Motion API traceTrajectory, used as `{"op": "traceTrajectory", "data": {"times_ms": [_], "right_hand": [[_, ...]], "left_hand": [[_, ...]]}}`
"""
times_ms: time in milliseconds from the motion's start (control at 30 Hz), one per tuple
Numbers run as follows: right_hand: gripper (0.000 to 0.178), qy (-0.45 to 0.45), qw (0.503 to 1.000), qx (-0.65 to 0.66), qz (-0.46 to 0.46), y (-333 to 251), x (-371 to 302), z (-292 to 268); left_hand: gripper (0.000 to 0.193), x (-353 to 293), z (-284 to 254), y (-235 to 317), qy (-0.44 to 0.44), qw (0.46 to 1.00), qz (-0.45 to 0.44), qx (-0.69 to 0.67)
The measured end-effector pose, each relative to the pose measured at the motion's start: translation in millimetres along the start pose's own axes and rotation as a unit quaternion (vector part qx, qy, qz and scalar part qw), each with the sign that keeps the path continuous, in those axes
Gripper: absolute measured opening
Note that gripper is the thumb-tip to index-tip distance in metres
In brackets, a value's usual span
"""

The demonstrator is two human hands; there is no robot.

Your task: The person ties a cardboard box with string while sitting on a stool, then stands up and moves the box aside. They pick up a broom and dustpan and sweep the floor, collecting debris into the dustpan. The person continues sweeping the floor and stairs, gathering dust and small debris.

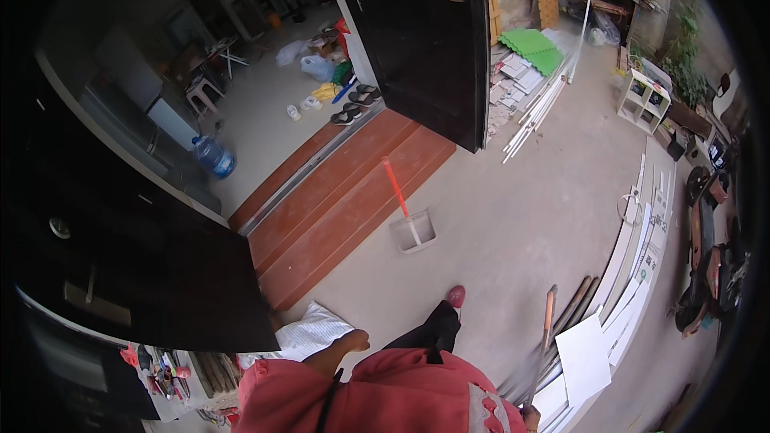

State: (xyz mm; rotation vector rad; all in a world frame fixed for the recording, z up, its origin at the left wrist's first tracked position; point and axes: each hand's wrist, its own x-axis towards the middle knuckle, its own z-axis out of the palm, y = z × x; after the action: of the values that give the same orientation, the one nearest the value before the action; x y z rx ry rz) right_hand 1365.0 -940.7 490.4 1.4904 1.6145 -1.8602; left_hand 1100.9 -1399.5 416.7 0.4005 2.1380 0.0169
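My left hand (358,341) is held in front of my red top, its fingers curled with nothing seen in them. Just beyond it a white woven sack (317,330) lies on the ground by the open door leaf. At the lower right my right hand (530,417), only partly in view, is closed round a long thin stick (549,322) with an orange-brown end pointing up and away. What the stick's other end carries is hidden. Ahead, a dustpan (414,232) with an upright red handle stands on the concrete beside the steps.
Reddish tiled steps (345,208) rise to a doorway between two dark door leaves (417,40). Inside are shoes (353,108), bags and a blue water bottle (213,157). White boards (584,359) and poles line the right; a small white shelf (644,100) stands farther off.
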Motion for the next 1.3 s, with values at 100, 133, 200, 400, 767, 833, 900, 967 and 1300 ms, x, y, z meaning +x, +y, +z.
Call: {"op": "traceTrajectory", "data": {"times_ms": [100, 133, 200, 400, 767, 833, 900, 967, 1300], "right_hand": [[0.013, 0.007, 0.983, 0.178, 0.037, -28.0, 74.4, -8.1], [0.01, 0.03, 0.968, 0.243, 0.055, -26.2, 77.9, -11.5], [0.007, 0.033, 0.989, 0.138, -0.036, -66.7, 82.9, -7.1], [0.004, 0.069, 0.989, 0.08, -0.102, -120.8, 122.4, -22.2], [0.01, 0.091, 0.972, 0.2, 0.084, -278.7, 199.6, -51.4], [0.011, 0.094, 0.982, 0.147, 0.067, -324.2, 226.8, -67.8], [0.013, 0.105, 0.983, 0.134, 0.071, -353.7, 256.6, -94.6], [0.013, 0.078, 0.986, 0.138, 0.054, -392.8, 289.5, -106.8], [0.009, 0.06, 0.988, 0.134, 0.045, -559.5, 442.5, -171.9]], "left_hand": [[0.03, 49.7, -43.4, 8.0, -0.025, 0.999, 0.011, 0.024], [0.03, 69.6, -49.3, 7.3, -0.042, 0.998, 0.029, 0.038], [0.028, 106.4, -83.2, 10.2, -0.034, 0.998, 0.037, 0.045], [0.025, 193.6, -254.5, 97.8, 0.114, 0.979, 0.171, -0.005], [0.037, 328.4, -436.3, 201.7, 0.316, 0.912, 0.088, -0.246], [0.051, 341.9, -479.1, 229.1, 0.408, 0.871, 0.051, -0.271], [0.057, 315.5, -556.2, 304.6, 0.415, 0.889, -0.004, -0.191], [0.064, 344.4, -583.0, 255.9, 0.475, 0.809, -0.079, -0.336], [0.046, 338.9, -677.6, 396.1, 0.334, 0.915, -0.131, -0.182]]}}
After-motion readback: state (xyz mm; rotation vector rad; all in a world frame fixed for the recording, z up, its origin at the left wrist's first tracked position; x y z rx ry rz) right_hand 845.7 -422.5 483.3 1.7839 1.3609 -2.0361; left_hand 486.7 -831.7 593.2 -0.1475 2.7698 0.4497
